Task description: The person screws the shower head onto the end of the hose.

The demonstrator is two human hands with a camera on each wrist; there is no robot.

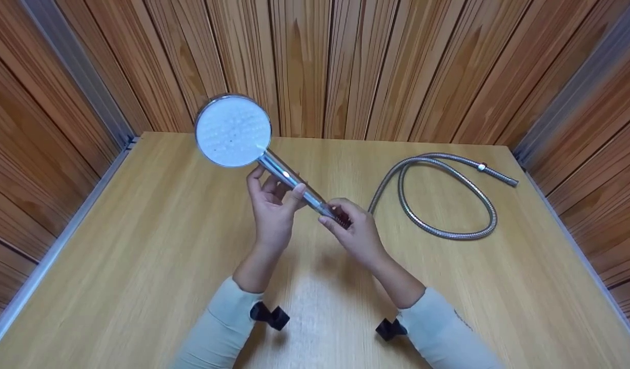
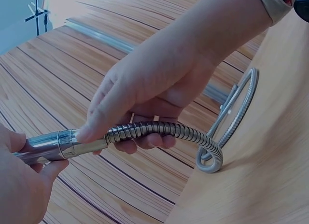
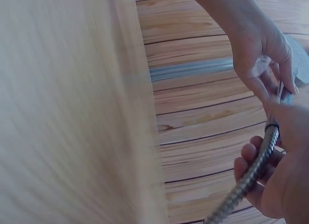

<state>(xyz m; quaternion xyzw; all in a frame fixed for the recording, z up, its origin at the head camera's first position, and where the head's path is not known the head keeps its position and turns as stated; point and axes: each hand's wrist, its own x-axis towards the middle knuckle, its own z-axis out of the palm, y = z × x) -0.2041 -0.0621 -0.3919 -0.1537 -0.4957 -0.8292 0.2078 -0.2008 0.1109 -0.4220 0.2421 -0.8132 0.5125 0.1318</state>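
Note:
A handheld shower head (image 1: 232,132) with a round white face and chrome handle (image 1: 280,169) is held above the table, tilted up to the left. My left hand (image 1: 272,218) grips the handle around its middle. At the handle's lower end, my right hand (image 1: 358,233) pinches the connector of a flexible metal hose (image 2: 145,131). The left wrist view shows that connector (image 2: 84,147) meeting the handle end; whether it is threaded on, I cannot tell. Under the hose, the other right fingers (image 3: 248,154) curl loosely. Part of the joint is hidden behind the fingers.
The rest of the hose (image 1: 458,236) lies looped on the right side of the wooden table (image 1: 156,246), its free end (image 1: 514,182) near the right edge. Wood-panelled walls (image 1: 299,66) stand behind and at both sides. A small black device sits at each wrist.

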